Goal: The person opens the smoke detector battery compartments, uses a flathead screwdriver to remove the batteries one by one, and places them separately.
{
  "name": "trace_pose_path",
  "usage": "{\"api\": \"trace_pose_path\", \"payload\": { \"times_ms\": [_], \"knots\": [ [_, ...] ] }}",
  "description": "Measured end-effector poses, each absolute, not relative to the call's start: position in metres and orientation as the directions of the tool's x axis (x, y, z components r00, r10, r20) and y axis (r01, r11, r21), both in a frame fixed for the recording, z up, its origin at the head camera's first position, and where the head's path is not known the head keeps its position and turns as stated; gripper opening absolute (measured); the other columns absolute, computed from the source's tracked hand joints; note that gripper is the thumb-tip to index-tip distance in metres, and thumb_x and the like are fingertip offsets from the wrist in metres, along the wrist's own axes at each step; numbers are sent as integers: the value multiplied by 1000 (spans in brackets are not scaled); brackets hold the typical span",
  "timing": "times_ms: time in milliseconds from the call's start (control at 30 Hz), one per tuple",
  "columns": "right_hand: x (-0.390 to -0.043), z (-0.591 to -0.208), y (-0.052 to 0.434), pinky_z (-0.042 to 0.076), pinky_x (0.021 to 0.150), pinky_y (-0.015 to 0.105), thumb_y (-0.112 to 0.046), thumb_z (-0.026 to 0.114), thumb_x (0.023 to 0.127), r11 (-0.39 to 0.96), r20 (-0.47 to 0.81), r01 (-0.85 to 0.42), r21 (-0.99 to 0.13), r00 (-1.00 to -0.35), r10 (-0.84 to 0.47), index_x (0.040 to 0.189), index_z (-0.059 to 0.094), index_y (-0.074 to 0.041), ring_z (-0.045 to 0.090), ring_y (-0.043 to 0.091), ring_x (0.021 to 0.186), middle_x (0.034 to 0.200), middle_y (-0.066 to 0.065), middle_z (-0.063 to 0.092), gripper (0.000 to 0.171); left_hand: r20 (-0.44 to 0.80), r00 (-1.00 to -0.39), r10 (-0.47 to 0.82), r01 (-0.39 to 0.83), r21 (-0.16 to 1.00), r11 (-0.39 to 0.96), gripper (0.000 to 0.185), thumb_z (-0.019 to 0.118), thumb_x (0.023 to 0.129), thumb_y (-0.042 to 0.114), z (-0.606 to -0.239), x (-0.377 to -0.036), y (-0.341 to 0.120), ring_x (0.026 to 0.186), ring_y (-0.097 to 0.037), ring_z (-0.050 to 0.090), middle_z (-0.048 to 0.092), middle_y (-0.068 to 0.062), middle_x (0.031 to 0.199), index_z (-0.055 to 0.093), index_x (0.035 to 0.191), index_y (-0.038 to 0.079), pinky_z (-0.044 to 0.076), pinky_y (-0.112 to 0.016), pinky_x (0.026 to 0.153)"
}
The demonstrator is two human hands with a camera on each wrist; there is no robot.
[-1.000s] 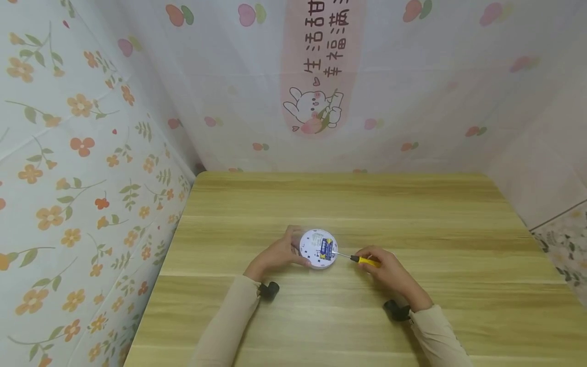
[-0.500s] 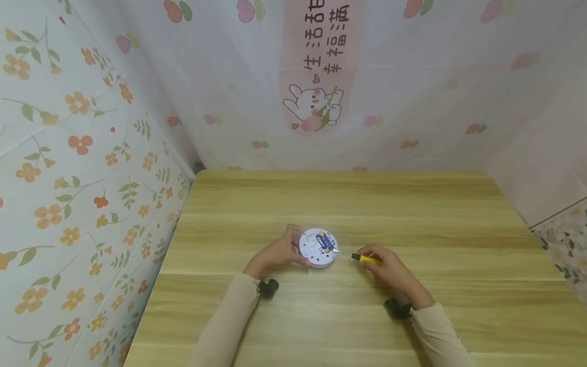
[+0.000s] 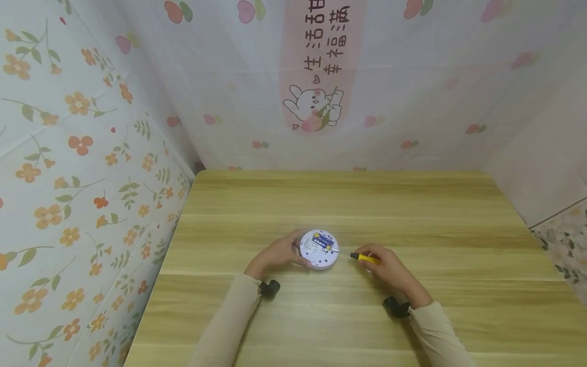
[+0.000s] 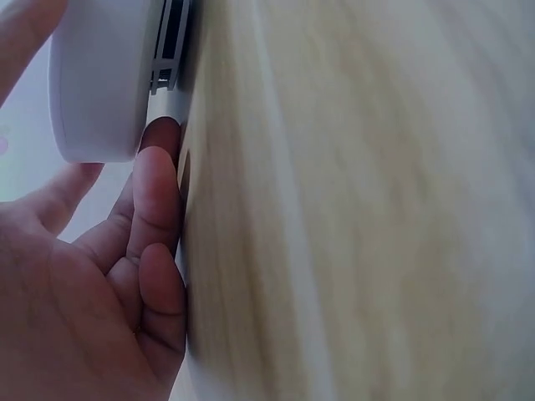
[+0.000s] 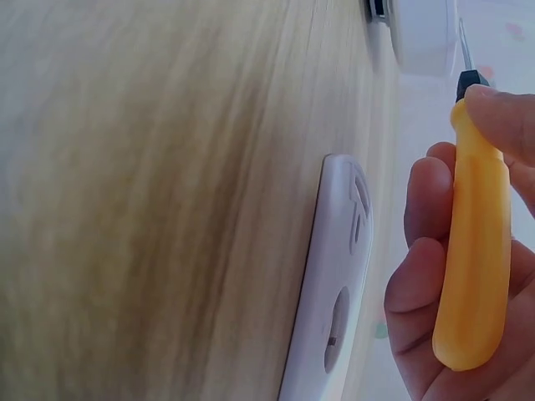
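A round white smoke detector (image 3: pixel 316 260) stands on the table with its printed back up, bearing a blue and yellow label. My left hand (image 3: pixel 281 253) grips its left edge between thumb and fingers. In the left wrist view, dark slots show under the smoke detector's white rim (image 4: pixel 100 83), and curled fingertips touch the tabletop. A screwdriver with a yellow handle (image 5: pixel 476 251) is held in my right hand (image 3: pixel 385 267). Its metal shaft points left, and the tip meets the right part of the detector's back in the head view; exact contact is too small to tell.
Below the right hand, a flat white plate with cut-outs (image 5: pixel 338 251) lies on the wooden table (image 3: pixel 435 219), mostly hidden in the head view. A black camera is strapped to each wrist. Patterned curtains (image 3: pixel 238 92) hang behind the table and on its left.
The smoke detector has turned counter-clockwise in my left hand, its label moving from the right side toward the top. The screwdriver stays in the right hand, its tip shifting only slightly.
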State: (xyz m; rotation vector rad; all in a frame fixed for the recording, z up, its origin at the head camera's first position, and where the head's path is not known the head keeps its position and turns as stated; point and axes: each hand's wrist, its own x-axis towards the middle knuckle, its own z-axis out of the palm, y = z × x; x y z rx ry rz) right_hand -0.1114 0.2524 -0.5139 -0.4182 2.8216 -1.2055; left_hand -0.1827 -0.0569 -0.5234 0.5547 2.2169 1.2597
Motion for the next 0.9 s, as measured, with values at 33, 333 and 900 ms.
{"api": "trace_pose_path", "payload": {
  "times_ms": [33, 333, 900],
  "knots": [
    [-112, -514, 252, 52, 88, 49, -5, 71, 84, 663, 63, -227, -714, -963, -261, 102, 70, -10, 64, 30, 100, 107, 10, 70, 19, -245, -778, 578, 85, 871, 484, 96, 87, 66, 38, -523, -182, -57, 103, -17, 54, 59, -3, 119, 37, 147, 26, 44, -35, 89],
    [-115, -513, 252, 52, 86, 47, -5, 70, 86, 681, 60, -235, -694, -961, -271, 104, 70, -8, 64, 30, 102, 108, 10, 71, 19, -220, -777, 590, 107, 877, 468, 98, 87, 68, 32, -522, -181, -57, 115, -24, 51, 47, -8, 143, 31, 147, 20, 42, -44, 98],
    [-131, -493, 246, 49, 90, 53, -7, 70, 86, 756, 58, -286, -589, -948, -313, 107, 71, -8, 64, 35, 106, 110, 13, 70, 21, -242, -752, 613, 87, 885, 457, 92, 83, 74, 33, -518, -182, -60, 92, -19, 54, 57, -4, 120, 32, 151, 30, 47, -34, 82]
  ]
}}
